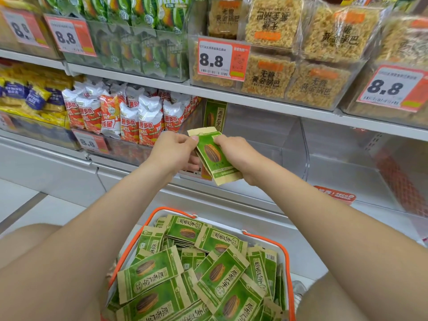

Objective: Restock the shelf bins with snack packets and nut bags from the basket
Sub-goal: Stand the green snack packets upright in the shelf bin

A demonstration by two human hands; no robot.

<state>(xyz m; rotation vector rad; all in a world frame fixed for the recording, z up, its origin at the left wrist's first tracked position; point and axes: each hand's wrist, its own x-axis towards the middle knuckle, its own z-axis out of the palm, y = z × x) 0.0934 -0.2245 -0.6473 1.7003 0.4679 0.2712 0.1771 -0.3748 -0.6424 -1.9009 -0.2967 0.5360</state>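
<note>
Stack of green seed packets (214,156) pinched in fingers of left hand (176,151) and right hand (238,156), at front edge of lower shelf (231,193), one matching packet (214,114) upright against left wall of clear bin (266,140), orange basket (286,253) below heaped with more packets (217,274)

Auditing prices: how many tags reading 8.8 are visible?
5 tags: far left, beside it, centre and right on the upper shelf; one on the lower-left bin. More may be hidden.

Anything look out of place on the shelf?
An orange promo tag lies tilted on the ledge below the empty right-hand bin, unlike the price tags fixed to bin fronts. The held green seed packets look intact.
</note>
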